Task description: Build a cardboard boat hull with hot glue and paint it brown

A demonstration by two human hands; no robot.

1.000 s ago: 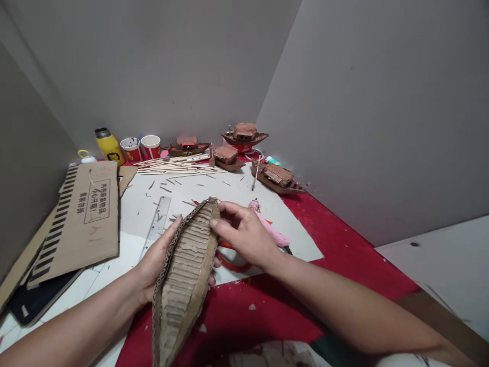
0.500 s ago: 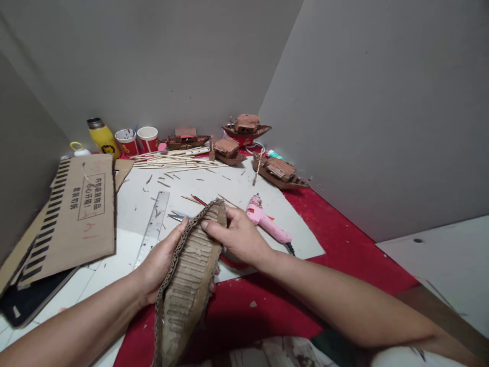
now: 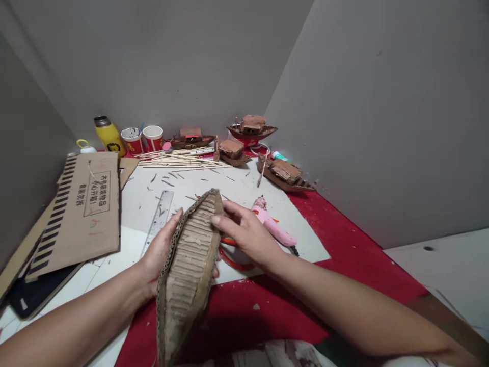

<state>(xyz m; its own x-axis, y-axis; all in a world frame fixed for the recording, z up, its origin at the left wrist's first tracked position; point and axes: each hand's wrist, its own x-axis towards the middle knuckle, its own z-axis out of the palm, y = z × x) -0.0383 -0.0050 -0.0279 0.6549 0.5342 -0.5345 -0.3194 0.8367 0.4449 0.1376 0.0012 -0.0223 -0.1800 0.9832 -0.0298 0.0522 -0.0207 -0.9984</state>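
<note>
A cardboard boat hull (image 3: 191,260), pointed at its far end and ribbed inside, stands tilted between my hands. My left hand (image 3: 160,255) cups the hull's left side, its thumb along the corrugated rim and some fingers hidden underneath. At the upper right edge, my right hand (image 3: 244,229) grips the hull with the thumb on the rim and the fingers behind it. Partly behind my right hand lie orange-handled scissors (image 3: 237,264). A pink glue gun (image 3: 273,224) rests on the white board just beyond that hand.
Several brown model boats (image 3: 282,172) stand along the back, near a pile of thin wooden sticks (image 3: 179,159). Paper cups (image 3: 153,138) and a yellow bottle (image 3: 109,136) are at the back left. Flat cardboard (image 3: 84,214) and a clear ruler (image 3: 158,216) lie on the left.
My right thumb has moved off the inside of the hull to its right rim. The hull's tip has shifted slightly left and up, and more of the scissors' orange handles shows.
</note>
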